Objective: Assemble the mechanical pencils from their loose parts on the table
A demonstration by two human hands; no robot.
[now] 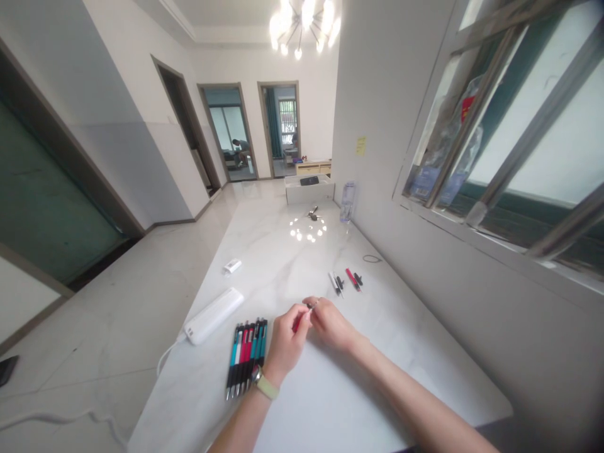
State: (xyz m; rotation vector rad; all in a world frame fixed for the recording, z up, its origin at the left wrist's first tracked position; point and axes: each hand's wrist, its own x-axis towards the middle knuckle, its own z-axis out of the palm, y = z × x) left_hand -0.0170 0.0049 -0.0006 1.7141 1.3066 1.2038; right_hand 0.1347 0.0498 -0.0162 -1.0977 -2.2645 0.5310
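My left hand (289, 336) is closed around a red pen barrel (296, 323), mostly hidden by the fingers. Against it, my right hand (329, 324) pinches a small pen part (310, 306), dark with a pale tip; its exact shape is covered. The fingertips of both hands meet just above the white table. Left of my left hand lies a row of several click pens (246, 352), with teal, white and red barrels and black grips. Beyond my right hand lie a white pen (334, 283) and a red pen (352, 279), both taken apart, with black pieces beside them.
A white power strip (214, 314) with a cord and a small white box (232, 266) lie along the left table edge. Toward the far end are keys (313, 214), a clear bottle (347, 201) and an open box (309, 194). The wall borders the right side. A person bends in a far doorway.
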